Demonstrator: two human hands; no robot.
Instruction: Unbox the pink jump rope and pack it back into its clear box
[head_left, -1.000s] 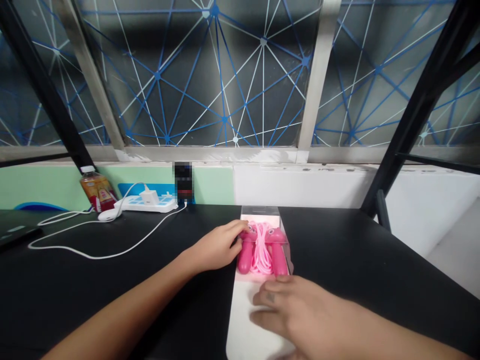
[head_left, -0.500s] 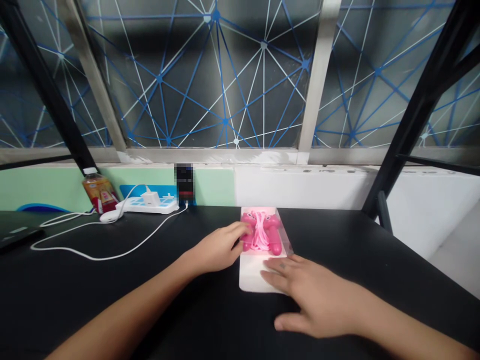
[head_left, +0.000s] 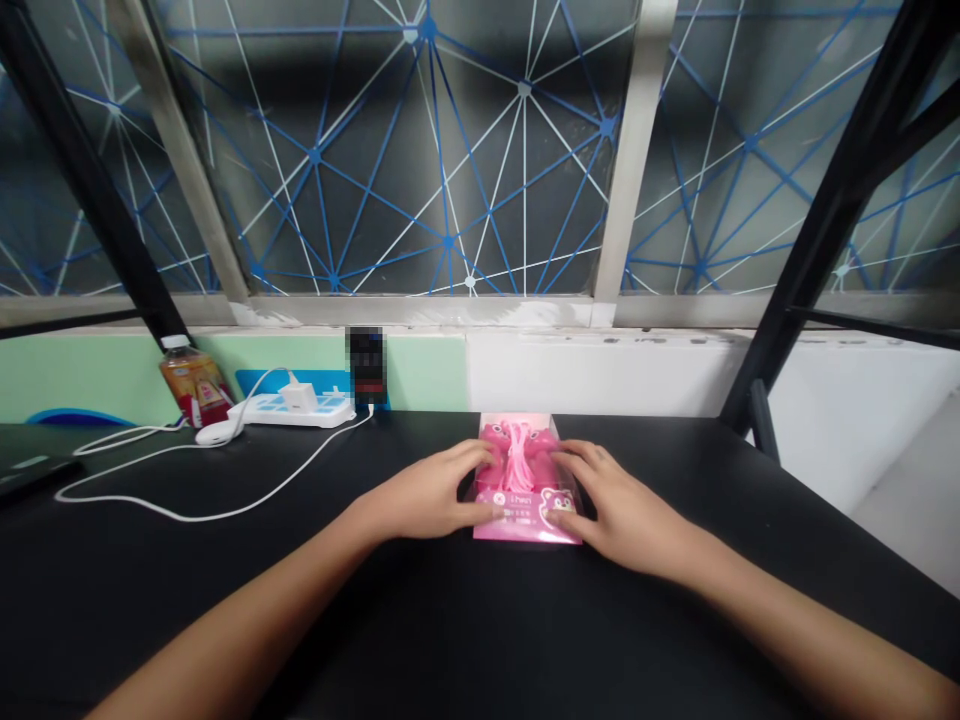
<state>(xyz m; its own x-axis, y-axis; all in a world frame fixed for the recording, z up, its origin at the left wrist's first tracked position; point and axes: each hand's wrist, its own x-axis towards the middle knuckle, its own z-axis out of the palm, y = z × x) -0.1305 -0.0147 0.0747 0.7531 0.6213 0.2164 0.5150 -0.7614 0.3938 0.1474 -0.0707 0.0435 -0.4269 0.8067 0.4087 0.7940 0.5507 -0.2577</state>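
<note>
A pink jump rope (head_left: 519, 455) with bear-shaped handles and a bundled cord lies in a clear-topped pink box (head_left: 517, 535) on the black desk. The box's front panel carries a printed bear and lettering. My left hand (head_left: 424, 492) grips the box's left side, fingertips over the top edge and thumb on the front panel. From the right, my right hand (head_left: 626, 510) holds the other side the same way, with its thumb by the printed bear.
On the left are a drink bottle (head_left: 193, 380), a white power strip (head_left: 262, 410) with a charger (head_left: 298, 397), and a looping white cable (head_left: 202, 518). A phone-like dark device (head_left: 367, 368) leans against the wall. Black metal posts (head_left: 795, 270) flank the desk (head_left: 420, 630).
The white flap that lay toward me is folded up, and a printed pink panel now shows at the front. My right hand has moved up to the box's right side.
</note>
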